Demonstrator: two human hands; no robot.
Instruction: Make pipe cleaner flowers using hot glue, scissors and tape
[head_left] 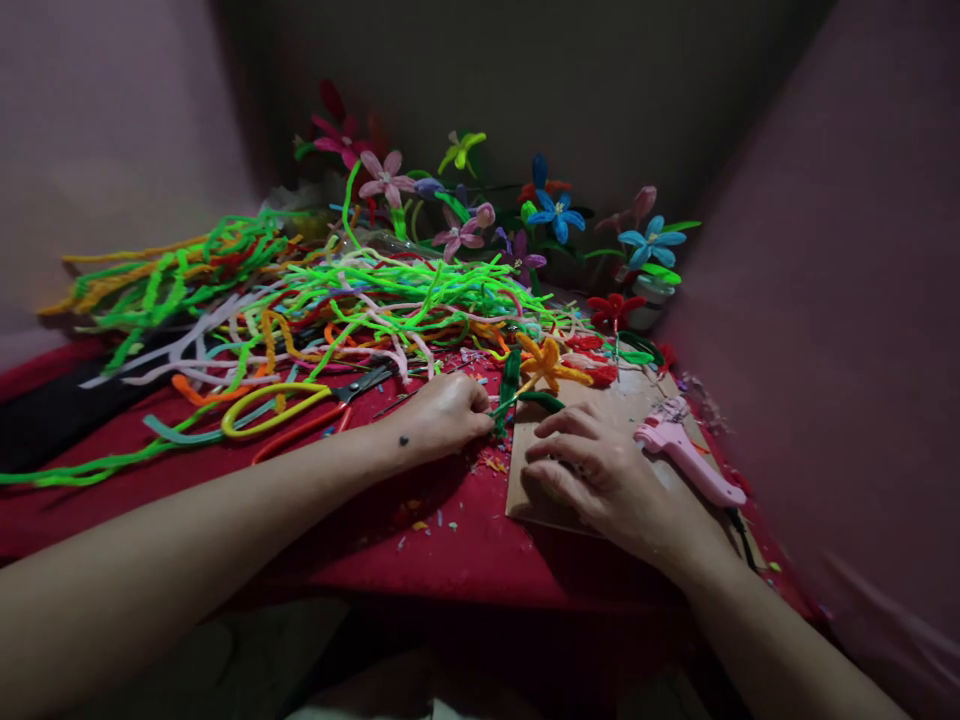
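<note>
My left hand is closed around the green stem of an orange pipe-cleaner flower. Dark green leaves stick up from the stem by my fingertips. The bloom leans to the right, over the edge of a wooden board. My right hand rests over that board with its fingers spread and curved, and no object shows in it; the underside of the palm is hidden. Just right of this hand lies a pink hot glue gun on the board.
A pile of coloured pipe cleaners spreads across the back and left of the red cloth. Scissors with yellow and red handles lie left of my left hand. Finished flowers, including a blue one, stand behind. Fabric walls rise on both sides.
</note>
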